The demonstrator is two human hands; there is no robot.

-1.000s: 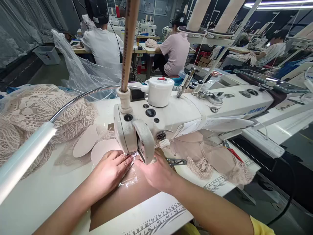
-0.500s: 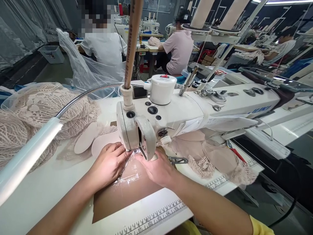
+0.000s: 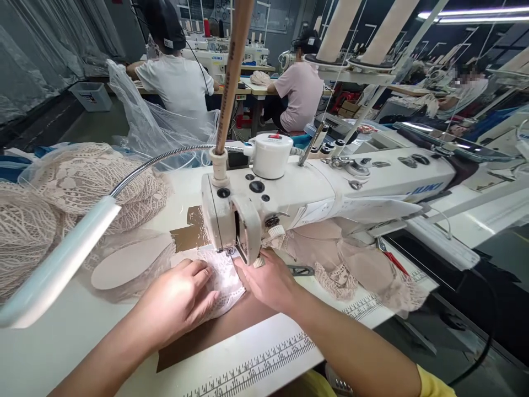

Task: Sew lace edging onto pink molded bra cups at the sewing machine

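Both hands (image 3: 182, 300) (image 3: 268, 281) flat on openwork lace piece (image 3: 225, 281) under white sewing machine (image 3: 289, 198).

The lace piece (image 3: 223, 281) is pale openwork cloth, rough and matt. The sewing machine head (image 3: 314, 190) looks like glossy white painted metal, and the lamp gooseneck (image 3: 165, 155) is ribbed bare metal. The brown sheet (image 3: 231, 328) is smooth and matt, the tabletop (image 3: 61, 336) smooth white, and the bag (image 3: 144, 121) clear shiny plastic.

- Lace piece (image 3: 225, 281): pale cream openwork, small, spread flat on the brown patch (image 3: 231, 331) of the table.
- Its 12 o'clock end lies under the head of the sewing machine (image 3: 231, 220), by the needle.
- The left hand (image 3: 182, 300) lies flat on its 9 o'clock side, and the right hand (image 3: 268, 281) touches its 3 o'clock edge.
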